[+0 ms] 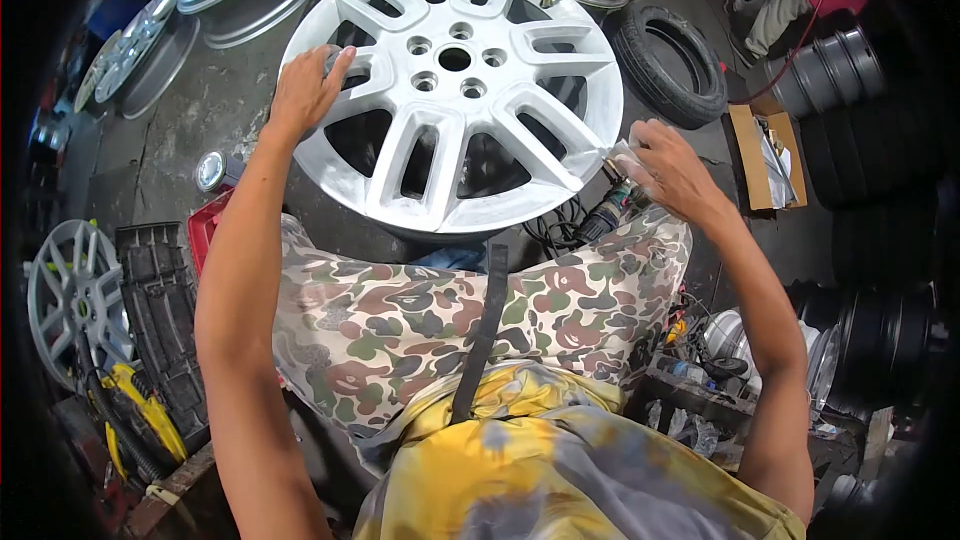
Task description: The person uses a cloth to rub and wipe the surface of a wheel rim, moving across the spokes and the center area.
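Wheel rim (470, 110), pale and multi-spoked, lying face up in front of me, between my two hands. Left hand (308, 90): fingers bent at the rim's left edge, over a spoke. Right hand (672, 168): fingers closed on a small greyish piece (625, 152) (its material unclear) at the near right edge. Beyond my right fingers: a black tyre (670, 62).

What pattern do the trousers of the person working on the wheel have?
The trousers have a camouflage pattern in green, brown and cream, seen best in the head view.
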Tool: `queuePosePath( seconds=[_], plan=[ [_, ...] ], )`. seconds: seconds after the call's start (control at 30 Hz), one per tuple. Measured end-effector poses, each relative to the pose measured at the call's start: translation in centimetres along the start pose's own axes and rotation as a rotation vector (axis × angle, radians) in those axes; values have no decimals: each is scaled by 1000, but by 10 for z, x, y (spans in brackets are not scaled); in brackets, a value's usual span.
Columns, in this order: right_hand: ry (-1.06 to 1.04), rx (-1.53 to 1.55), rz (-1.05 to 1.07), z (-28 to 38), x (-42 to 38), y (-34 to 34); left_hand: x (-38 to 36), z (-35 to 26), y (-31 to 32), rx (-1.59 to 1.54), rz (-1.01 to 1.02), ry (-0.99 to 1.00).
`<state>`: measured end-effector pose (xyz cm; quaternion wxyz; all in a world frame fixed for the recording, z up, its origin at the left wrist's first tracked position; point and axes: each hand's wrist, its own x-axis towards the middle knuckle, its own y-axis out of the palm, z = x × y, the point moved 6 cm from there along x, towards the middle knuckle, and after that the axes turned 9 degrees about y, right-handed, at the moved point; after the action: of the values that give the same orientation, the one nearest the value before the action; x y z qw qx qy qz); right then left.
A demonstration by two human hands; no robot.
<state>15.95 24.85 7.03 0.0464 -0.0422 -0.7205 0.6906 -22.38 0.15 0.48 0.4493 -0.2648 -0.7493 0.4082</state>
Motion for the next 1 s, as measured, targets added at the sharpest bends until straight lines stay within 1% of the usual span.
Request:
queuePosePath(
  seconds=[0.07, 0.1, 0.13, 0.2, 0.27, 0.3, 0.33, 0.4, 0.43, 0.5, 0.53, 0.6, 0.67, 0.8, 0.87, 0.93, 1.0],
  plan=[
    [80, 163, -240, 5, -6, 1, 3, -1, -2, 14, -26, -4],
    [99, 136, -289, 11, -8, 12, 3, -3, -3, 0, -46, -4],
    [90, 143, -290, 25, -12, 30, 1, -5, -4, -13, -64, -7],
    [309, 303, -353, 41, -24, 54, 3, -6, -6, -27, -72, -19],
    [287, 356, -343, 74, -36, 53, 3, -10, -10, -51, -64, -36],
    [283, 402, -335, 83, -40, 52, 5, -9, -13, -42, -23, -99],
    [285, 405, -337, 86, -39, 50, 6, -10, -14, -40, -22, -97],
    [265, 351, -390, 91, -40, 46, 8, -6, -17, -104, -65, -171],
    [262, 352, -389, 97, -38, 47, 9, -5, -18, -102, -65, -174],
    [175, 331, -408, 121, -32, 48, 9, 0, -22, -65, -85, -222],
    [172, 334, -409, 129, -28, 46, 9, 4, -21, -61, -85, -224],
    [114, 304, -477, 144, -23, 36, 6, 10, -23, 21, -139, -228],
    [125, 295, -486, 148, -10, 38, 2, 17, -28, 58, -155, -223],
    [229, 407, -627, 161, 40, 34, -7, 24, -30, 153, -223, -190],
    [268, 481, -580, 181, 36, 56, -8, 27, -34, 161, -223, -184],
    [253, 487, -580, 198, 16, 55, -12, 33, -36, 165, -228, -190],
    [258, 493, -579, 199, 9, 52, -13, 37, -38, 171, -238, -163]
  ],
)
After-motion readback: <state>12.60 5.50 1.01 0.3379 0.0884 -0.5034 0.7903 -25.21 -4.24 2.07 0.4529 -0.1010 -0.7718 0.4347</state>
